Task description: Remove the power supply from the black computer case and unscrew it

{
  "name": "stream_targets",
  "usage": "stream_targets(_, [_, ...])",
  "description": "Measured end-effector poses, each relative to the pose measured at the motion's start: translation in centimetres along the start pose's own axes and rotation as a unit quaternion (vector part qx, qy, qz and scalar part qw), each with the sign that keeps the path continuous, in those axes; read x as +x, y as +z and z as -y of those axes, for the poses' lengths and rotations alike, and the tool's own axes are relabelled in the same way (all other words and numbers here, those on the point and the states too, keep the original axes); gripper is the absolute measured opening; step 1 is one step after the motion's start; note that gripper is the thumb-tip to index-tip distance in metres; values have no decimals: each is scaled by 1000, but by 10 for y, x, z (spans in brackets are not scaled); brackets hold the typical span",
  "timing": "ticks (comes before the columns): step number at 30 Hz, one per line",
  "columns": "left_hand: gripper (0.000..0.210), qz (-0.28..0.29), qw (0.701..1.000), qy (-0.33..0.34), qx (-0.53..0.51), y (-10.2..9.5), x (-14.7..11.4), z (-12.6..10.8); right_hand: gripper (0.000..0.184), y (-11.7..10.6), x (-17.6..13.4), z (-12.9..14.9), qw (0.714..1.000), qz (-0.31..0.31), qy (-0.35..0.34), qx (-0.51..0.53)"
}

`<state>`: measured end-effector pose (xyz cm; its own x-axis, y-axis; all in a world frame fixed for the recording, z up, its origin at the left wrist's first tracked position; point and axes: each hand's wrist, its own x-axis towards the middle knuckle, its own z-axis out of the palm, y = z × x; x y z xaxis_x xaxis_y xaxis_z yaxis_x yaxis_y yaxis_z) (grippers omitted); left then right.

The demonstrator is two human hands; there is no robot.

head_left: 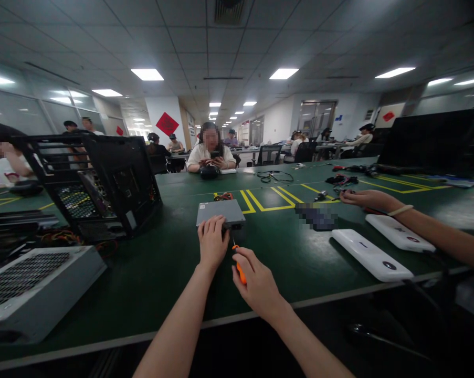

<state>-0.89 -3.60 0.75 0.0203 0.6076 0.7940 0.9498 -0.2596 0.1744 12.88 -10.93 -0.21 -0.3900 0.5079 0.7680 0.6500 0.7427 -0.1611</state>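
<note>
A small grey metal power supply [221,209] lies on the green table in front of me, with bundled wires [224,197] at its far side. My left hand [213,239] grips its near edge, fingers over the top and thumb at the front. In my right hand [256,278] is a screwdriver [240,270] with an orange handle. Its thin shaft points up toward the near face of the power supply; whether the tip touches it, I cannot tell.
An open black computer case [114,184] stands left, behind a larger grey power supply [40,289]. To the right are two white power banks [368,254], a blurred dark phone-like object [316,216] and another person's hand [365,200]. Someone sits across the table [174,184].
</note>
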Motion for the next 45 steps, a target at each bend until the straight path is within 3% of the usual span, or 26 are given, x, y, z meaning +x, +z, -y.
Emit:
stream_targets(3, [29, -1, 1000, -5, -7, 1, 1, 0, 27, 2, -4, -4, 999, -42, 6, -13])
stream_targets(10, [28, 2, 1000, -8, -8, 0, 1, 1, 19, -1, -2, -1, 1000, -18, -3, -10])
stream_targets(16, [29, 3, 1000, -9, -6, -1, 0, 0, 22, -1, -3, -4, 994, -93, -1, -58])
stream_targets(19, [30, 2, 1000, -8, -7, -1, 0, 0, 15, -1, -3, -4, 996, -72, 15, -40])
stream_targets(22, [29, 3, 1000, -6, -7, -1, 0, 0, 18, 0, -3, -4, 999, -42, -11, -24])
stream_targets(25, [30, 2, 1000, -5, -6, -2, 0, -1, 24, 3, -4, -5, 997, -60, -26, -36])
stream_targets(30, [30, 6, 1000, 0, -4, -3, 0, -1, 20, 1, -5, -6, 992, -103, 49, -62])
stream_targets(33, [31, 9, 1000, 0, -4, -4, 0, 0, 15, 0, -4, -4, 991, -91, 68, -71])
stream_targets(37, [32, 12, 1000, 1, -6, -4, 0, 0, 18, 1, -5, -3, 995, -63, 51, -58])
stream_targets(42, [31, 13, 1000, -2, -6, -2, 0, 0, 21, 1, -4, -5, 992, -106, 12, -60])
stream_targets(45, [31, 12, 1000, -1, -5, -2, 0, 0, 14, -1, -2, -4, 993, -91, 28, -77])
